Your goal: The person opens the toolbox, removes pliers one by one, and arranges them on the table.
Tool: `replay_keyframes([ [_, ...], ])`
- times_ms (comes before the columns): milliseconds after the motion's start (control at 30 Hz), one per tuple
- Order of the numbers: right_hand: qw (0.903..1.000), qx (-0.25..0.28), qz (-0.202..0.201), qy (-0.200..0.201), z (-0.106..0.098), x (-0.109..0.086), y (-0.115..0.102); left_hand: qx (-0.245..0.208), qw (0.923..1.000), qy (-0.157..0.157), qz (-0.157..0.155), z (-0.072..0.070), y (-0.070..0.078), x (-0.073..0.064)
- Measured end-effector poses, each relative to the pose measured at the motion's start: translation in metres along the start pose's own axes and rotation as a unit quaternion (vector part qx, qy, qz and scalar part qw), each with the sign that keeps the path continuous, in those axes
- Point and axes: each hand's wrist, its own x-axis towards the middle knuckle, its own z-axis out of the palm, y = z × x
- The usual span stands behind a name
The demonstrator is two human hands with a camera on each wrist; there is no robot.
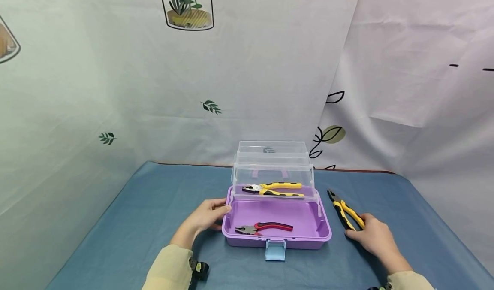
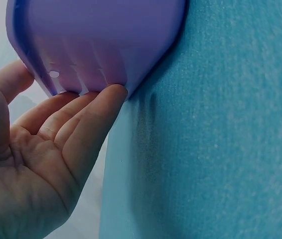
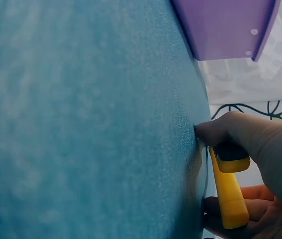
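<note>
A purple toolbox [image 1: 270, 212] with a raised see-through lid [image 1: 274, 159] sits on the blue cloth. My left hand [image 1: 208, 216] holds its left end, the thumb at the rim and the fingers against the outer wall [image 2: 91, 55]. Inside, near the front, lie red-and-black pliers [image 1: 272, 226]. Yellow-and-black pliers [image 1: 283, 185] show at the back of the box, by the lid's lower part. To the right of the box, my right hand [image 1: 376, 236] grips the handles [image 3: 230, 199] of a second yellow-and-black pair of pliers [image 1: 341, 212], whose head points away from me.
A light blue latch [image 1: 275, 250] hangs down at the front of the box. Blue cloth [image 1: 154, 208] covers the table, its back edge close behind the box. White printed fabric [image 1: 270, 75] hangs behind and at both sides.
</note>
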Motion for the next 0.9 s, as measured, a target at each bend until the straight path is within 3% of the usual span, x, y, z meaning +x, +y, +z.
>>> replay_keyframes([
  [367, 0.9995, -0.026, -0.006, -0.015, 0.0029, -0.0039, -0.0073, 0.0, 1.0, -0.001, -0.005, 0.0001, -0.0004, 0.0001],
  [600, 0.9985, -0.038, -0.037, -0.008, 0.0014, -0.0005, -0.003, 0.0, 0.9999, -0.002, -0.013, 0.002, 0.0002, 0.0005],
  [900, 0.9985, -0.037, -0.036, -0.018, -0.0026, 0.0031, -0.0063, 0.006, 0.9999, 0.002, -0.009, -0.0002, 0.0002, 0.0012],
])
